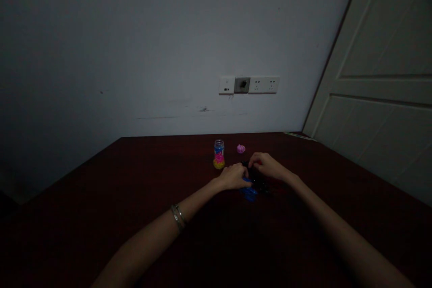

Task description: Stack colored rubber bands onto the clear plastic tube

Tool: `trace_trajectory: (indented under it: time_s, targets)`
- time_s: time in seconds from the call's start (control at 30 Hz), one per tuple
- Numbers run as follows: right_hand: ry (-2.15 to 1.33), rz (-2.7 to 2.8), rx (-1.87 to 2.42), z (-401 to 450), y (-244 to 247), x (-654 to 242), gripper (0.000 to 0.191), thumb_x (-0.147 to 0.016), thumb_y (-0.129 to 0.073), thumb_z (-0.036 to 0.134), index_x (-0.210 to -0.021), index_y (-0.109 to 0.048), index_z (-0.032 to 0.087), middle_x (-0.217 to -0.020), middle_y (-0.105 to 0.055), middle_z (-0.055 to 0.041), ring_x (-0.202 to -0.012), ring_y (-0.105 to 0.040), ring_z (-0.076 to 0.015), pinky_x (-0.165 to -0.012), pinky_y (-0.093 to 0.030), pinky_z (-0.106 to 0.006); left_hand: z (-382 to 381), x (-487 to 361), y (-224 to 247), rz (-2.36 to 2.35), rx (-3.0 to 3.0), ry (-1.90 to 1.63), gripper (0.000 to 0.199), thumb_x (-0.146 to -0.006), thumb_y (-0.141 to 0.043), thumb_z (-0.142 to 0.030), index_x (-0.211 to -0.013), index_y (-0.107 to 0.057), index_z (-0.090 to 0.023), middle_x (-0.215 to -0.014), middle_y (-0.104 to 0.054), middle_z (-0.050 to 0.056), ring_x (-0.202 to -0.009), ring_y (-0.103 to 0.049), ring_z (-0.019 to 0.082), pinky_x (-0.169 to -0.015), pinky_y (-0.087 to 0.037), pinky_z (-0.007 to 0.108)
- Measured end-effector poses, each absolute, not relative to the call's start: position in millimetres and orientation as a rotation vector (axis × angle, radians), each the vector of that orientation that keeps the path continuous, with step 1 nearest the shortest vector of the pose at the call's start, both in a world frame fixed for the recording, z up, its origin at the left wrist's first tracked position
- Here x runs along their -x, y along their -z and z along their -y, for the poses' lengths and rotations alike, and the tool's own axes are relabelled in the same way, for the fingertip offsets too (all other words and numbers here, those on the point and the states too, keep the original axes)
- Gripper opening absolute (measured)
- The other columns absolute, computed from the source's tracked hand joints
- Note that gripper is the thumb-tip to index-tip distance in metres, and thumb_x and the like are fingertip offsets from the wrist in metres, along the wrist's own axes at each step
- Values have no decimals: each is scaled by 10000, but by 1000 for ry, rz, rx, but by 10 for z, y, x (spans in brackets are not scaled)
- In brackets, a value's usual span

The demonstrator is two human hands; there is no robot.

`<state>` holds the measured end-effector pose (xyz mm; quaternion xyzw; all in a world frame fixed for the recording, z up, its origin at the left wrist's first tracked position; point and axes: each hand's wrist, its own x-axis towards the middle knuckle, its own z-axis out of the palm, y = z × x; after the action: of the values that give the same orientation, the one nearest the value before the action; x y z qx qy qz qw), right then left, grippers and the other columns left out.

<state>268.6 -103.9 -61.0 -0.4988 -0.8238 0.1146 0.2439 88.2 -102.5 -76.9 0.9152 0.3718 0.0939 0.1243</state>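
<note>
On a dark red tabletop (101, 216), two hands: the left hand (234, 177) pinches one blue piece (249, 191) mid-table; the right hand (268, 166) curls on something dark. Toward the far edge stand one jar (219, 154) and one pink lid (240, 148), below a wall (135, 45) with four outlet plates (249, 85).

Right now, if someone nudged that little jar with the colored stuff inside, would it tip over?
Probably yes: the jar stands upright, tall and narrow, so a push near the top could topple it. Lying down, it would likely roll. It looks small and mostly full, so probably light to lift.
</note>
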Motion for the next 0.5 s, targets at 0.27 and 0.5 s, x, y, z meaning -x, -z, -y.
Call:
trace_trajectory:
  time_s: [0.27,0.5]
  targets:
    - [-336,2269,1356,1025,622,-2695,326,-610,-386,37,-725,-669,150,-782,-628,-54,-715,-564,-147,-686,-417,-248,1007,-842,682,-1040,-2606,-150,239,-663,-573,-335,-850,-615,-193,-854,-618,14,-756,-562,145,-613,-410,216]
    - [-556,2442,1300,1096,515,-2735,247,-623,-510,128,-784,-692,175,-865,-604,-48,-765,-555,-154,-709,-421,-257,901,-754,627,-904,-2580,-75,221,-662,-596,-294,-823,-635,-147,-760,-630,17,-646,-544,105,-545,-376,179]
